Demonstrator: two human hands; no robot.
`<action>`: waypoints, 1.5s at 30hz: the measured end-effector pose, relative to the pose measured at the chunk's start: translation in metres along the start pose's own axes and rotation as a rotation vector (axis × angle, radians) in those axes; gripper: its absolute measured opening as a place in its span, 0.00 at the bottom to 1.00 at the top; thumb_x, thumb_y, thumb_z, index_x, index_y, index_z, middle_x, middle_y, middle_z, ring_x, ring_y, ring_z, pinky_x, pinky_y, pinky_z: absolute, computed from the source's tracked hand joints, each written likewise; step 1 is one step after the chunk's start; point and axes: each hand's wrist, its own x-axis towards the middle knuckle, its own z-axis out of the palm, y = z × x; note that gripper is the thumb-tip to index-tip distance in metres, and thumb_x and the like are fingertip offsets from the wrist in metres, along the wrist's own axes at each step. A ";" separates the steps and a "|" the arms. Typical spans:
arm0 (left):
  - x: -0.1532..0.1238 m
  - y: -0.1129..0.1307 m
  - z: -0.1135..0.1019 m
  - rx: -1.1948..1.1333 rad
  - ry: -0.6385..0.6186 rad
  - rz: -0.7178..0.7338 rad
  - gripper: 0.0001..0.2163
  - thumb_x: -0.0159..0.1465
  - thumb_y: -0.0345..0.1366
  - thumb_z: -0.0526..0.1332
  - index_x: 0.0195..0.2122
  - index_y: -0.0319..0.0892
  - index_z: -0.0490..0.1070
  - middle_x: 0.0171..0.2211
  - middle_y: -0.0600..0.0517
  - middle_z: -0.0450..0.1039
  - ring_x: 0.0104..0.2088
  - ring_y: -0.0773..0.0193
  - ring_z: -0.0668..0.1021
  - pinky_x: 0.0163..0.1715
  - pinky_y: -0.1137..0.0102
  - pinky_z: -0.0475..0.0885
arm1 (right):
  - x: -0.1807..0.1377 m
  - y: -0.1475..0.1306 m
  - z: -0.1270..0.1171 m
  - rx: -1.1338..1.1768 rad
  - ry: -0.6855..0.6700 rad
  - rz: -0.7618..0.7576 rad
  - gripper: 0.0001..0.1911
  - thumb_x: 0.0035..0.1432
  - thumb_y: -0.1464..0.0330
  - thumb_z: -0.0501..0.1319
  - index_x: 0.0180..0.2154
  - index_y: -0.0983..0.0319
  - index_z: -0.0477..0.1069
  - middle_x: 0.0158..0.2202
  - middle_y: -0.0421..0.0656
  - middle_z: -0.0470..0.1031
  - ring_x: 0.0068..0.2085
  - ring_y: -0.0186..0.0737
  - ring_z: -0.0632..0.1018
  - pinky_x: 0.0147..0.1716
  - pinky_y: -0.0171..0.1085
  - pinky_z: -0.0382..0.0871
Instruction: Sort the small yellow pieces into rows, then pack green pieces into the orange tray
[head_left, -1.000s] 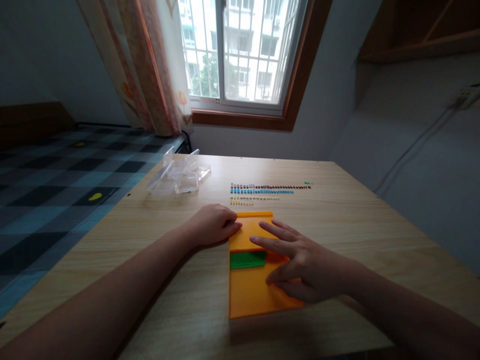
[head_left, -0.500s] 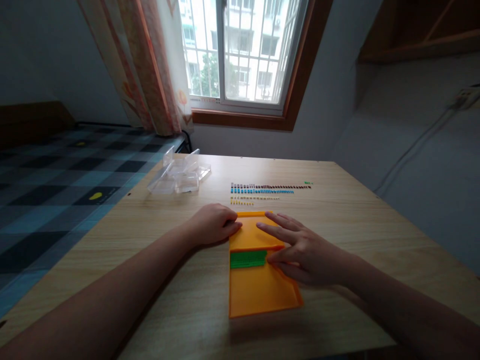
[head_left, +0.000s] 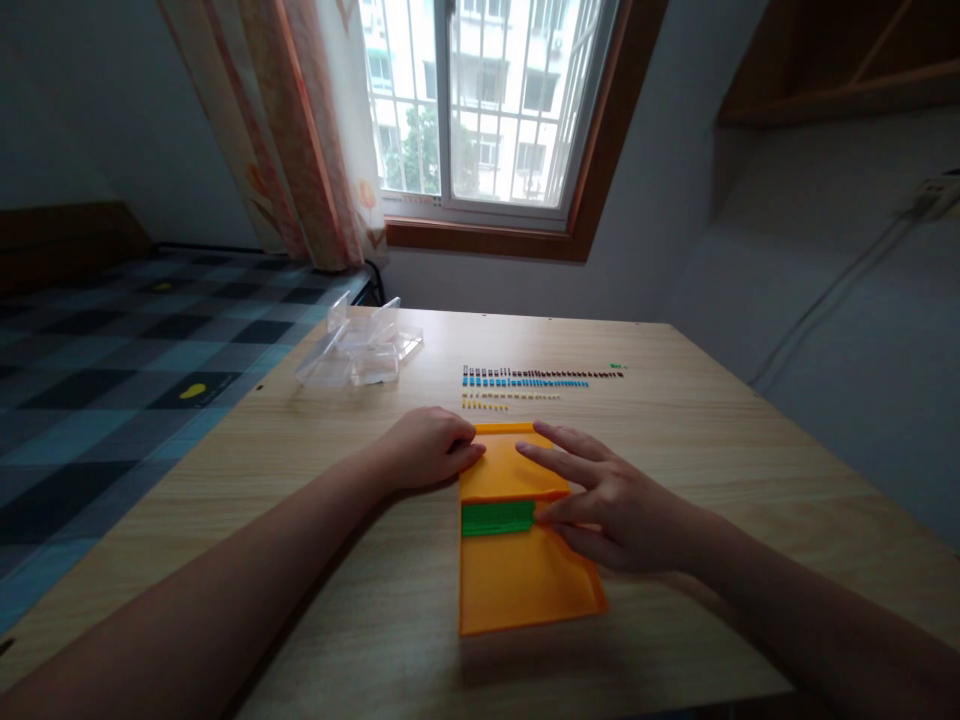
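Note:
An orange tray (head_left: 525,585) lies on the wooden table (head_left: 675,450) in front of me, with a green studded plate (head_left: 497,518) across its middle. My left hand (head_left: 427,450) rests curled against the tray's upper left edge, its fingertips on the rim. My right hand (head_left: 600,500) lies over the tray's right side with fingers stretched out; its thumb touches the right end of the green plate. Rows of tiny bricks (head_left: 536,380), black, blue, yellow and green, are lined up on the table beyond the tray.
A clear plastic box with open lids (head_left: 360,350) stands at the table's back left. A bed with a checked blue cover (head_left: 112,370) runs along the left side. A window and a curtain are behind the table; a grey wall is to the right.
My right hand has moved up and a little right along the tray, uncovering the tray's lower part; its thumb now meets the green plate. The left hand has stayed put.

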 end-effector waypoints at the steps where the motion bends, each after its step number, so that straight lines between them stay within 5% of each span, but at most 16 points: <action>1: 0.000 0.000 0.000 -0.001 0.002 0.001 0.17 0.68 0.43 0.56 0.23 0.42 0.73 0.24 0.49 0.75 0.25 0.63 0.71 0.27 0.69 0.58 | 0.000 0.000 0.000 0.002 -0.016 0.000 0.11 0.62 0.70 0.61 0.41 0.56 0.82 0.69 0.44 0.61 0.72 0.54 0.55 0.68 0.58 0.53; 22: -0.001 0.000 0.000 0.013 0.003 0.003 0.17 0.68 0.43 0.56 0.24 0.41 0.73 0.24 0.50 0.75 0.25 0.64 0.72 0.26 0.69 0.58 | 0.000 0.001 0.008 0.010 0.010 0.011 0.09 0.61 0.70 0.63 0.40 0.55 0.82 0.70 0.43 0.60 0.71 0.55 0.56 0.67 0.59 0.55; 29: 0.000 -0.001 0.000 0.014 0.002 -0.003 0.18 0.67 0.43 0.56 0.23 0.42 0.72 0.24 0.50 0.75 0.25 0.63 0.72 0.27 0.69 0.58 | -0.002 0.022 0.002 0.025 0.263 -0.004 0.09 0.61 0.71 0.63 0.38 0.56 0.81 0.67 0.43 0.65 0.70 0.52 0.59 0.65 0.55 0.61; 37: 0.000 -0.004 0.002 0.010 -0.005 -0.007 0.19 0.69 0.44 0.53 0.25 0.42 0.72 0.25 0.49 0.75 0.26 0.63 0.72 0.28 0.69 0.59 | -0.022 0.112 -0.003 -0.028 0.845 0.488 0.08 0.61 0.66 0.62 0.36 0.56 0.82 0.51 0.46 0.79 0.60 0.51 0.72 0.62 0.56 0.62; 41: 0.000 -0.008 0.005 -0.011 0.018 -0.003 0.19 0.69 0.45 0.53 0.24 0.42 0.71 0.25 0.50 0.74 0.26 0.63 0.71 0.28 0.69 0.58 | -0.043 0.164 0.009 0.335 1.024 0.863 0.12 0.52 0.62 0.64 0.36 0.59 0.82 0.51 0.46 0.79 0.55 0.49 0.76 0.60 0.49 0.66; 45: -0.001 -0.011 0.005 -0.032 0.032 -0.008 0.19 0.69 0.45 0.53 0.23 0.42 0.69 0.24 0.50 0.72 0.25 0.64 0.70 0.27 0.69 0.57 | -0.055 0.198 0.024 0.394 1.088 1.044 0.18 0.49 0.61 0.62 0.39 0.63 0.82 0.38 0.47 0.82 0.41 0.47 0.80 0.44 0.44 0.75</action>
